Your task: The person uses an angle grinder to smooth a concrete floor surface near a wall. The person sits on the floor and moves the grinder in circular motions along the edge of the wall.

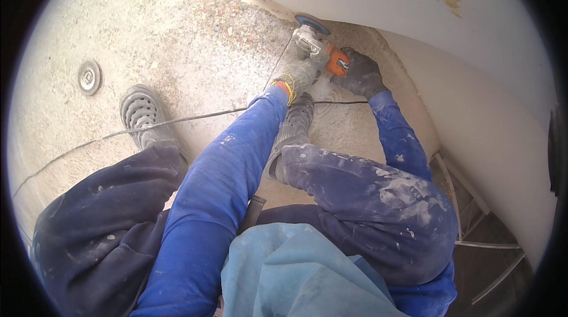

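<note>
Angle grinder [322, 53] gripped beside a curved white shell [390, 0]

The grinder is just short of one o'clock, close by the shell's lower edge. Its long axis runs aslant: the grey head points toward ten o'clock, the orange rear toward four. Its blue disc [312, 23] sits on the side facing twelve; whether it touches the shell cannot be told. The left hand [300, 73], in a pale dusty glove, grasps the tool near its head, the fingers partly hidden. The right hand [362, 72], in a dark grey glove, is closed around the orange rear.

The floor [195, 21] is rough, speckled and whitened with dust. A dark cable [201, 117] crosses it from between eight and nine o'clock to just past two, passing the left clog [141, 108]. A round wheel [90, 77] lies near ten. The shell sweeps from twelve to four, brown-stained between one and two. Pale metal bars [491, 245] show at four.
</note>
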`<state>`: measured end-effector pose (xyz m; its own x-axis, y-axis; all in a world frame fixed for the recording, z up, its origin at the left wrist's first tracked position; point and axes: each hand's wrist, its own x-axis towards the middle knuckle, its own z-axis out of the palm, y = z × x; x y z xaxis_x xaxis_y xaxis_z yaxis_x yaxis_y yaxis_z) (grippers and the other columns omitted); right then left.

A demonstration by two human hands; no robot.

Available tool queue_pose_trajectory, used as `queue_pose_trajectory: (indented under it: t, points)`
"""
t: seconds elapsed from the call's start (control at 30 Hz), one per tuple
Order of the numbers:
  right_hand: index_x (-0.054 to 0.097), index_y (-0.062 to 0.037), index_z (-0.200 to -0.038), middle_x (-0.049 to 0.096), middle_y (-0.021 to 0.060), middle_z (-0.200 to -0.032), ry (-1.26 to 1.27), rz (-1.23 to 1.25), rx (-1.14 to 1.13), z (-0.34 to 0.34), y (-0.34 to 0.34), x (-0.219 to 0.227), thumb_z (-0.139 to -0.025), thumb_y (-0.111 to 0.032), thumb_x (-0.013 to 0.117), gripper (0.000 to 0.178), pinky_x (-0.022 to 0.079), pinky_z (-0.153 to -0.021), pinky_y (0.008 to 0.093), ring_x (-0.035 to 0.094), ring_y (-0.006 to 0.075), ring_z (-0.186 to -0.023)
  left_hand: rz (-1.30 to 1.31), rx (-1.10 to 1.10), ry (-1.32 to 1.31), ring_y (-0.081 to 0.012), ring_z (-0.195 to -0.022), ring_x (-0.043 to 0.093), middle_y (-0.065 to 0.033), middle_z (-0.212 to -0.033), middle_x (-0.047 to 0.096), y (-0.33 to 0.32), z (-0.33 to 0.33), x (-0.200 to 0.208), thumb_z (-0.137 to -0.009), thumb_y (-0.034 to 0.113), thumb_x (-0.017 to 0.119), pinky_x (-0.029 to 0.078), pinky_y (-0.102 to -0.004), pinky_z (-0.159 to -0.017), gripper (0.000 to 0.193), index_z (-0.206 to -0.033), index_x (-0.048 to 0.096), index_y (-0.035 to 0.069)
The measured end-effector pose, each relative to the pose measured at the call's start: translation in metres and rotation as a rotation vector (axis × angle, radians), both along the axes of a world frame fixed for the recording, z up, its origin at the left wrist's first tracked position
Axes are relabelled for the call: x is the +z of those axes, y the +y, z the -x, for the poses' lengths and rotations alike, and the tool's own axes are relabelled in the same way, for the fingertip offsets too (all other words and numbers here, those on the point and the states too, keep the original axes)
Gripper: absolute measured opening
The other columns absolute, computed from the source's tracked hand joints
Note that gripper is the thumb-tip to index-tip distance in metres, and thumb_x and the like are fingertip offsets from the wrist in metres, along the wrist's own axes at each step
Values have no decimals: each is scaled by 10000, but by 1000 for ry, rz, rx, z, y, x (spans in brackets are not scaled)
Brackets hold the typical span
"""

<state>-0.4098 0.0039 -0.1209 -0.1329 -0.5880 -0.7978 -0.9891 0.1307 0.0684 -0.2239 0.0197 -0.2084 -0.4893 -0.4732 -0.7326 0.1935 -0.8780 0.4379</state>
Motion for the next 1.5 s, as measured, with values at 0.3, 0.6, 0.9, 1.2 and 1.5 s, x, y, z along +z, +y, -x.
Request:
queue_pose_trajectory:
  t: [0.3, 0.6, 0.9, 1.2, 1.5]
  points:
    - [565, -148, -1436, 706, 143, -1327, 16, 22, 36, -2, -4, -3, -736, -437, 893, 825, 550, -1045, 435, 692, 322, -1215, -10, 42, 29, -132, -796, 674, -35, -1059, 694, -2, -5, 1, -1007, 338, 767, 597, -319, -702, 368, -1298, 646, 150]
    - [573, -150, -1416, 710, 136, -1320, 8, 27, 50, -7, -9, -2, -749, -461, 889, 801, 555, -1027, 440, 697, 318, -1205, 4, -62, -37, -183, -906, 702, -80, -1117, 705, -6, -13, -3, -1014, 369, 750, 604, -337, -770, 471, -1349, 646, 55]
    - [593, -135, -1361, 721, 144, -1264, -12, 82, 87, -13, -16, -5, -741, -441, 891, 752, 559, -1014, 453, 702, 325, -1185, -44, -15, -41, -169, -921, 704, -102, -1118, 704, -5, -20, -13, -1024, 359, 742, 613, -321, -780, 505, -1375, 628, 14]
    - [602, -137, -1378, 716, 128, -1295, -15, 9, -35, -7, -2, 5, -733, -421, 899, 765, 553, -1029, 442, 701, 320, -1186, 115, 68, -46, -142, -803, 670, -61, -988, 696, 10, -2, -4, -985, 399, 789, 568, -301, -711, 456, -1222, 684, 24]
    - [563, -110, -1446, 695, 142, -1354, 49, 42, 32, 13, 29, -6, -750, -467, 892, 849, 537, -1065, 426, 683, 321, -1229, 82, -96, -85, -149, -792, 655, -60, -961, 694, 21, 6, -5, -987, 403, 784, 549, -317, -707, 433, -1168, 711, 17]
